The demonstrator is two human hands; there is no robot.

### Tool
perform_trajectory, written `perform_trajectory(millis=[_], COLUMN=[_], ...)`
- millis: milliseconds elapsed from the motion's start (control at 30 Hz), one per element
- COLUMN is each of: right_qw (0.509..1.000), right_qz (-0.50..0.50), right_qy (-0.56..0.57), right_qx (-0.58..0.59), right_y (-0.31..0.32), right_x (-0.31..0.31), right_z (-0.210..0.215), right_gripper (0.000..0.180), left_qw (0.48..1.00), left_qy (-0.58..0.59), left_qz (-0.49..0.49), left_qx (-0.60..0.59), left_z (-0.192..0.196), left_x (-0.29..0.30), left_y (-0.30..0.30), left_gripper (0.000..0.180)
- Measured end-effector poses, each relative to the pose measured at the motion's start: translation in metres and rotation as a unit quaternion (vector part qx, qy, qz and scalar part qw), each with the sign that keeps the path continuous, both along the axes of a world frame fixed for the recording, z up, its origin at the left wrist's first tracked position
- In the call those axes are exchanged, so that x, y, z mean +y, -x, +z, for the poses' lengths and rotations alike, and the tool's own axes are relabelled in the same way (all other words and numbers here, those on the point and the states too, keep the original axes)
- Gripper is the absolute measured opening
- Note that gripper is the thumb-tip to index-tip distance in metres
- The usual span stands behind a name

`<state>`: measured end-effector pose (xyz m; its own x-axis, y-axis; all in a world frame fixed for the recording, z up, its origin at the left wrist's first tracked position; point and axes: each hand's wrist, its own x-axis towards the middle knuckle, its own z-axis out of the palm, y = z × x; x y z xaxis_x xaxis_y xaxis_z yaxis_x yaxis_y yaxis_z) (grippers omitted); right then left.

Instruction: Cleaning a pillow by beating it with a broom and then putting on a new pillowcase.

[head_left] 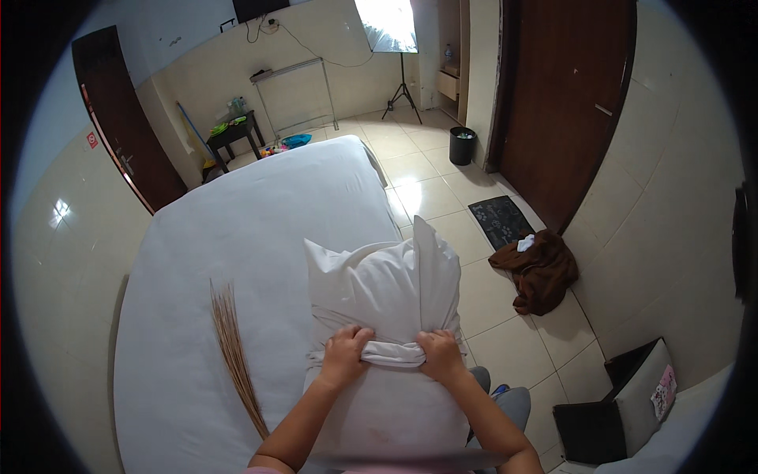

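A pillow stands before me at the bed's right edge, its upper part covered by a white pillowcase. Two corners of the case stick up at its far end. My left hand grips the bunched hem of the case on the left. On the right, my right hand is closed round the same rolled hem. Between the hands the fabric is gathered into a thick fold. Below that fold the pillow is bare, with a faint stain. A stick broom lies on the white-sheeted bed, left of my left forearm.
Brown cloth lies heaped on the floor beside a dark doormat. A black bin stands near the brown door. Farther back are a lamp on a tripod and a small dark table. A black-and-grey box-like object sits at lower right.
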<state>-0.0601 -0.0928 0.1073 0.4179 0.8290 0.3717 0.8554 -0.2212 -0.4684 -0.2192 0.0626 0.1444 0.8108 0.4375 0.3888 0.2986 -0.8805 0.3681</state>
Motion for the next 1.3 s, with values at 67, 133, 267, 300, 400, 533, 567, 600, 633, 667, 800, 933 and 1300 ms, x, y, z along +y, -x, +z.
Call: perform_trajectory(millis=[67, 133, 267, 300, 400, 533, 567, 600, 633, 667, 800, 933, 1300], right_qw=[0.999, 0.994, 0.989, 0.996, 0.999, 0.988, 0.966, 0.951, 0.951, 0.827, 0.727, 0.873, 0.98], right_qz=[-0.003, -0.055, -0.058, -0.045, -0.006, -0.094, -0.205, -0.239, -0.242, -0.194, -0.13, -0.11, -0.025], right_qy=[0.02, -0.074, -0.124, -0.072, -0.043, -0.121, -0.155, -0.094, -0.091, -0.108, -0.096, -0.038, -0.077], right_qx=[0.035, 0.054, -0.051, -0.016, 0.019, 0.02, 0.04, 0.173, 0.169, 0.516, 0.667, 0.474, 0.184], right_y=[-0.001, -0.008, 0.002, 0.004, 0.014, 0.008, 0.001, -0.012, -0.017, -0.014, -0.013, 0.002, 0.045], right_x=[0.0, 0.002, 0.001, -0.006, -0.025, -0.034, -0.037, -0.045, -0.054, -0.054, -0.044, -0.015, 0.046], right_z=[0.006, 0.011, 0.006, -0.004, -0.014, -0.028, -0.036, -0.051, -0.067, -0.061, -0.062, 0.034, 0.098], right_gripper=[0.027, 0.028, 0.033, 0.035, 0.036, 0.057, 0.066, 0.086, 0.086, 0.085, 0.072, 0.053, 0.037], left_qw=[0.995, 0.991, 0.946, 0.945, 0.965, 0.987, 0.989, 0.989, 0.988, 0.987, 0.996, 0.979, 0.942], left_qy=[0.043, 0.077, 0.262, 0.265, 0.21, 0.142, 0.13, 0.134, 0.143, 0.151, 0.08, 0.107, 0.25], left_qz=[-0.047, -0.088, -0.134, -0.136, -0.104, -0.021, 0.017, 0.014, 0.028, 0.043, 0.035, 0.063, 0.046], left_qx=[0.079, 0.062, 0.136, 0.137, 0.12, 0.077, 0.061, 0.059, 0.045, 0.031, -0.022, -0.163, -0.221], left_z=[-0.004, 0.003, 0.026, 0.029, 0.024, -0.019, -0.021, -0.022, -0.022, -0.022, -0.015, -0.011, 0.09], left_x=[0.005, 0.0, -0.019, -0.02, -0.014, 0.003, 0.0, -0.006, -0.011, -0.012, -0.027, -0.002, 0.003], left_y=[0.006, 0.008, 0.02, 0.02, 0.027, 0.035, 0.035, 0.03, 0.025, 0.021, 0.002, -0.002, -0.008], left_gripper=[0.027, 0.03, 0.023, 0.023, 0.024, 0.029, 0.032, 0.032, 0.035, 0.039, 0.045, 0.045, 0.022])
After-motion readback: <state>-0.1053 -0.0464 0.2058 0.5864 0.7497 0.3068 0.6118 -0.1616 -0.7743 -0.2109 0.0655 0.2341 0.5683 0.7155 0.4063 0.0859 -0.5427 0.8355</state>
